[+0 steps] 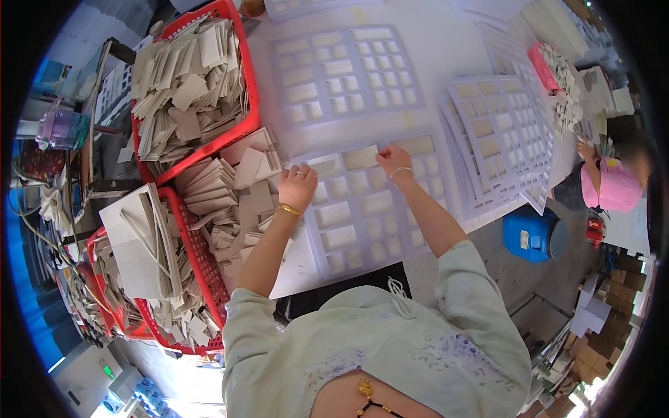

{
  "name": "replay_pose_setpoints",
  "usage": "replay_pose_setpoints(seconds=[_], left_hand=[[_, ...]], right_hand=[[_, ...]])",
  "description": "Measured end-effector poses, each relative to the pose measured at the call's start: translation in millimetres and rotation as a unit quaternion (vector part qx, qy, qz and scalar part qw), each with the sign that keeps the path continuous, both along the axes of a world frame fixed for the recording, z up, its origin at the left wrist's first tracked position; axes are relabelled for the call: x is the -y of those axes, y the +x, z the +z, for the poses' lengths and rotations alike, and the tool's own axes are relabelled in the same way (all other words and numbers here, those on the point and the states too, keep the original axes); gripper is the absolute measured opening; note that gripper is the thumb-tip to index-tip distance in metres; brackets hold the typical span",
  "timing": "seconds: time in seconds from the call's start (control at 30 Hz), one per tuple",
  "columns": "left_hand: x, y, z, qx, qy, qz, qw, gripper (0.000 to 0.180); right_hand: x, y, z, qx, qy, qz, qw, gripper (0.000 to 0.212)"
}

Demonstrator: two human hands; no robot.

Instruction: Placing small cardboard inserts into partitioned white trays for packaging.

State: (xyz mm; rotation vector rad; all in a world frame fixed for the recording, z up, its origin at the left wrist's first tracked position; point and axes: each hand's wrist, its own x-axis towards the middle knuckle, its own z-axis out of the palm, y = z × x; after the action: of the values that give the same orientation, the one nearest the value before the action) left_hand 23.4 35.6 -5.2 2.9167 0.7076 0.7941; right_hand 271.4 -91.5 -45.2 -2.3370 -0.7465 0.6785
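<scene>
A white sheet-like tray with many rectangular compartments (392, 217) lies on the table in front of me. My right hand (396, 161) is at its far edge, fingertips pinched at the right end of a pale cardboard rectangle (361, 157) over a far compartment. My left hand (298, 187), with a ring and a gold bracelet at the wrist, is at the tray's far left corner. Its fingers are bent and close together; what they hold, if anything, is hidden. Beside it, loose cardboard pieces (261, 198) are heaped on the table.
Red plastic baskets (252, 97) full of cardboard pieces stand at left. A second compartment tray (346, 47) lies farther away. Stacked trays (481, 129) are at right, above a blue drum (527, 235). A person in pink (617, 187) is at the far right.
</scene>
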Motion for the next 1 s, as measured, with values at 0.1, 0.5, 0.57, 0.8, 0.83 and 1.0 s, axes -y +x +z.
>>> replay_pose_setpoints(seconds=[0.1,0.5,0.57,0.8,0.83,1.0], left_hand=[[3,5,-11,-0.051,0.007,0.011,0.999,0.008],[13,18,-40,-0.07,-0.052,0.019,0.996,0.006],[12,16,-42,-0.089,-0.063,0.02,0.994,0.006],[13,-2,-26,-0.071,-0.08,0.07,0.992,0.012],[12,-5,-25,-0.071,-0.08,0.074,0.991,0.012],[13,-18,-26,-0.137,-0.116,0.107,0.978,0.019]], right_hand=[[-7,-6,9,0.044,-0.044,0.024,0.998,0.018],[-15,-35,12,0.171,0.108,0.159,0.966,0.013],[-24,-48,14,0.204,0.146,0.198,0.948,0.012],[-33,-80,25,0.228,0.11,0.315,0.915,0.011],[-32,-81,25,0.23,0.086,0.324,0.914,0.009],[-28,-79,20,0.235,0.109,0.279,0.925,0.012]])
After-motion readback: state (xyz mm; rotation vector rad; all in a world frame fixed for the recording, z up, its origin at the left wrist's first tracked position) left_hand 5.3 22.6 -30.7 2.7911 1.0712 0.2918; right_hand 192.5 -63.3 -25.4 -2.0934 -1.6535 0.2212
